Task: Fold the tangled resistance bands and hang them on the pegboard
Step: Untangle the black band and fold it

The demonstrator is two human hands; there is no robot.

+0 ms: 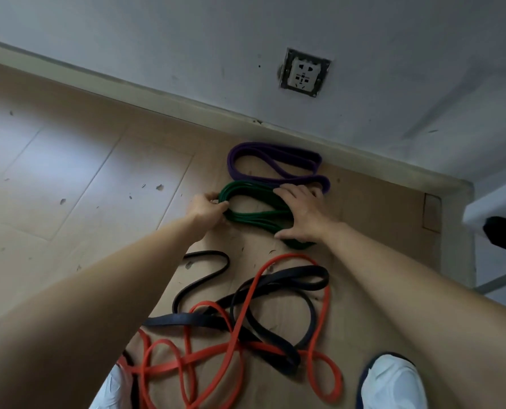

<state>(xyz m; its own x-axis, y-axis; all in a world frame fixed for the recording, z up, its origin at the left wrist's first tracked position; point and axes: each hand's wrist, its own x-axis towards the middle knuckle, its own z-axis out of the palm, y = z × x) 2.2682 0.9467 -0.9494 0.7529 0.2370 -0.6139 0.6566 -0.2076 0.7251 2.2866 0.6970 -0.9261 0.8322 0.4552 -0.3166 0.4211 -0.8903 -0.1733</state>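
Note:
A green resistance band (pixel 254 216) lies folded in loops on the brown cardboard (pixel 363 276). My left hand (pixel 206 208) pinches its left bend. My right hand (pixel 300 212) lies spread flat over its right part, fingers straight, pressing it down. Just beyond it, near the wall, a purple band (pixel 270 165) lies folded. Closer to me, an orange band (pixel 245 317) and a black band (pixel 275 283) lie tangled together across the cardboard. No pegboard is in view.
A white wall with a socket (pixel 304 72) and a skirting board (pixel 157 94) runs behind the bands. Pale wooden floor (pixel 54 178) spreads to the left. My white shoes (pixel 393 382) stand at the bottom edge. A white furniture edge (pixel 493 214) is at the right.

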